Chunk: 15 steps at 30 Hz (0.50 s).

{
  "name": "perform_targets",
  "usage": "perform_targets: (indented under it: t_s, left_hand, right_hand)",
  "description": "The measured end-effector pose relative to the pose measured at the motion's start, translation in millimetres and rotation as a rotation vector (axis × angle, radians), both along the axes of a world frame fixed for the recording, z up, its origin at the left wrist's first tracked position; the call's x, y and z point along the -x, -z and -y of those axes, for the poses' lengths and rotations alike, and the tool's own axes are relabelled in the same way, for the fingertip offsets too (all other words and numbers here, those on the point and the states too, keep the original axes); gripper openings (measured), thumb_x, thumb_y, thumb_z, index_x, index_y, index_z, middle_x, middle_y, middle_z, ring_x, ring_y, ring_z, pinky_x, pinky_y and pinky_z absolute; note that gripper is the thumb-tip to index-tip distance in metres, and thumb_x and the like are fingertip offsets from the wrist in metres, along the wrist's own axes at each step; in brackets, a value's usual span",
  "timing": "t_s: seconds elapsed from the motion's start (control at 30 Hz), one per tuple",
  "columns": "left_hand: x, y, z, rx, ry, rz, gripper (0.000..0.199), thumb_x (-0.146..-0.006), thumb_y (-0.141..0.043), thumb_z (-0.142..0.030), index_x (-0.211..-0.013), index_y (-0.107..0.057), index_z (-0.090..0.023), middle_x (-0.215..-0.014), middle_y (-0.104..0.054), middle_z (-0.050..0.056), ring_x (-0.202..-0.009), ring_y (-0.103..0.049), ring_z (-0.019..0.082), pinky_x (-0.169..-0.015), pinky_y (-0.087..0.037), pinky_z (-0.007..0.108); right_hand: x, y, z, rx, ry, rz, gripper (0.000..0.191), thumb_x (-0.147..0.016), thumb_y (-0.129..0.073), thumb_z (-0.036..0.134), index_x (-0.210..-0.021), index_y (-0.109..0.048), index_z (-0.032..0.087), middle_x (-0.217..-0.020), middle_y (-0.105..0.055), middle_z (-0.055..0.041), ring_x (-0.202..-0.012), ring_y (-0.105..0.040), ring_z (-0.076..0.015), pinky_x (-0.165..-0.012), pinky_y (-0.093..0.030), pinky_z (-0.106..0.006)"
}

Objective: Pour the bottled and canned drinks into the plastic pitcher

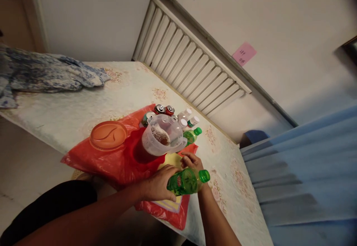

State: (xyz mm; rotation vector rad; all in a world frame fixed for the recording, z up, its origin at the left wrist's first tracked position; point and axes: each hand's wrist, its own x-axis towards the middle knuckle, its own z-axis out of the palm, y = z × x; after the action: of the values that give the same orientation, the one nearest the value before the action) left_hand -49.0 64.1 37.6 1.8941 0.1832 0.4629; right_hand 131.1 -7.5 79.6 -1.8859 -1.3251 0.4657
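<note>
One green, see-through plastic bottle with a green screw cap held aslant above the near part of a glossy red plastic sheet, cap end toward the right.

Risks, as judged: a knock to the translucent plastic jug, just beyond the hands, could spill its foamy brown liquid; cause would be a careless swing of bottle or knuckles. Bottle could slip if the hold loosens, since smooth plastic offers little bite. Red sheet looks slick and might slide if dragged.

Grip: left hand wrapped round the bottle's base end, opened only to its girth, thumb on the near side. Right hand beyond the bottle, fingers bent; cannot tell whether it pinches anything or touches the bottle.
</note>
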Motion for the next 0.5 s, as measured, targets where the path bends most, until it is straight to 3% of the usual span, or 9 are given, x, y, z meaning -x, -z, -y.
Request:
perform_targets:
  t_s: [0.13, 0.23, 0.37, 0.5]
  left_hand:
    - [1, 1.6, 0, 0.037, -0.011, -0.022, 0.080, -0.051, -0.086, -0.023, -0.125, -0.056, -0.019, -0.126, -0.058, 0.009, -0.121, -0.051, 0.031, -0.106, -0.042, 0.043]
    - [4, 1.5, -2, 0.069, 0.018, -0.030, 0.081, -0.051, -0.086, -0.026, -0.127, -0.056, -0.020, -0.125, -0.058, 0.008, -0.120, -0.053, 0.030, -0.105, -0.043, 0.042]
    - [10, -4.4, -7, 0.104, 0.069, -0.041, 0.080, -0.049, -0.088, -0.029, -0.123, -0.059, -0.021, -0.123, -0.060, 0.006, -0.119, -0.053, 0.031, -0.104, -0.043, 0.043]
    - [16, -11.5, -12, 0.172, 0.142, -0.052, 0.073, -0.050, -0.087, -0.030, -0.119, -0.062, -0.022, -0.119, -0.062, 0.004, -0.111, -0.058, 0.028, -0.098, -0.047, 0.038]
  right_hand:
    - [-5, -9.9, -14, -0.182, 0.062, -0.316, 0.044, -0.087, -0.055, 0.057, -0.107, -0.062, 0.018, -0.100, -0.073, -0.0104, -0.092, -0.070, -0.0235, -0.086, -0.054, -0.040]
    - [1, -17.9, -29, -0.210, -0.002, -0.380, 0.049, -0.091, -0.043, 0.061, -0.110, -0.059, 0.019, -0.107, -0.071, -0.0131, -0.100, -0.068, -0.0250, -0.090, -0.053, -0.043]
    - [17, -25.5, -47, -0.099, -0.055, -0.258, 0.057, -0.095, -0.020, 0.065, -0.087, -0.057, 0.022, -0.093, -0.070, -0.0123, -0.093, -0.066, -0.0229, -0.080, -0.054, -0.037]
    - [31, -30.5, -60, -0.073, -0.087, -0.249, 0.057, -0.092, -0.014, 0.070, -0.065, -0.039, 0.026, -0.061, -0.051, -0.0019, -0.062, -0.055, -0.0180, -0.065, -0.051, -0.032]
